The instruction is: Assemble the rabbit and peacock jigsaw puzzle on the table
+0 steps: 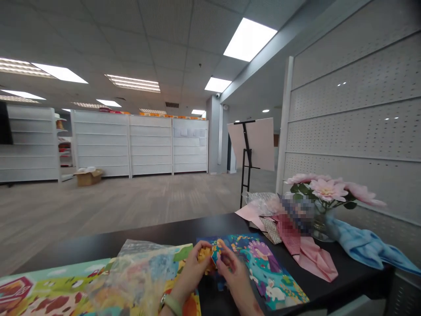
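Note:
My left hand curls around small yellow pieces, partly hidden by its fingers. Pinched in my right hand is a small blue and orange printed piece, which looks like a jigsaw puzzle piece. The two hands are close together over the black table. Behind and to the right of them lies a blue and purple picture sheet with a peacock and white rabbits. On the left, a clear plastic bag rests over a farm picture sheet with a cow.
Pink cloth, crumpled clear plastic and a blue cloth lie at the table's right. A glass vase there holds pink flowers. Beyond stands an easel; a cardboard box sits on the floor.

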Demonstrator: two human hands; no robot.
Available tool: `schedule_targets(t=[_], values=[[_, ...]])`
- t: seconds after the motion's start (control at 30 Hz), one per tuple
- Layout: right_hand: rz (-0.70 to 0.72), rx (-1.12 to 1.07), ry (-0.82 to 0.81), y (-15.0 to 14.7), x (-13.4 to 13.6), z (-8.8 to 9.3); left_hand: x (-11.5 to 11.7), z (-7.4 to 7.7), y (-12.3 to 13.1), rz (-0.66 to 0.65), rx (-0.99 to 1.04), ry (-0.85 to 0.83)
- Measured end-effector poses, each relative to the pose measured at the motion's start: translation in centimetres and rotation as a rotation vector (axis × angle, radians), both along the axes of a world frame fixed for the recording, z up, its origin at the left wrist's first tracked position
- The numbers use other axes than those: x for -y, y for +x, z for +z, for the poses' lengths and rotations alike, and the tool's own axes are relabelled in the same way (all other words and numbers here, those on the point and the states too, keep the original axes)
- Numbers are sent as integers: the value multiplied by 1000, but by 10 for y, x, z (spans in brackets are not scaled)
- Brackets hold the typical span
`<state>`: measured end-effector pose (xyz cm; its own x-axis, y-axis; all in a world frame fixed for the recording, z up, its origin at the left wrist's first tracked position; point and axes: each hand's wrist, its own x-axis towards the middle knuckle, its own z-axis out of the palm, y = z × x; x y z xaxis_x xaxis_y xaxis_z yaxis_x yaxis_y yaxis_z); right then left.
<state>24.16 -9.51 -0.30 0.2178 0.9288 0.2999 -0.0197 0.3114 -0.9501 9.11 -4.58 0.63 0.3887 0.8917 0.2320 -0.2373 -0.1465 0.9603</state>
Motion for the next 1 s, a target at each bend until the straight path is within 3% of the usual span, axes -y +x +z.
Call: schedule_targets(t=[0.13,0.3,0.53,0.7,0.77,0.87,0.93,1.0], values=[[-141,228,50,-1,7,1,0,1,-2,37,-13,14],[-248,221,28,11,8,3,-2,-2,0,3,-8,-16],[-213,330,17,-5,7,6,5,-4,4,-88,20,-77],[-216,510,92,-7,28,18,9,5,1,59,114,-68],[-184,630,129,2,45,10,4,8,-4,150,175,-82],[14,989,152,23,68,-18,-3,9,-9,233,230,-113],[133,1159,205,37,80,-36,-4,8,-8,222,234,-125],[192,1151,305,44,86,-40,-1,8,-6,175,219,-130]])
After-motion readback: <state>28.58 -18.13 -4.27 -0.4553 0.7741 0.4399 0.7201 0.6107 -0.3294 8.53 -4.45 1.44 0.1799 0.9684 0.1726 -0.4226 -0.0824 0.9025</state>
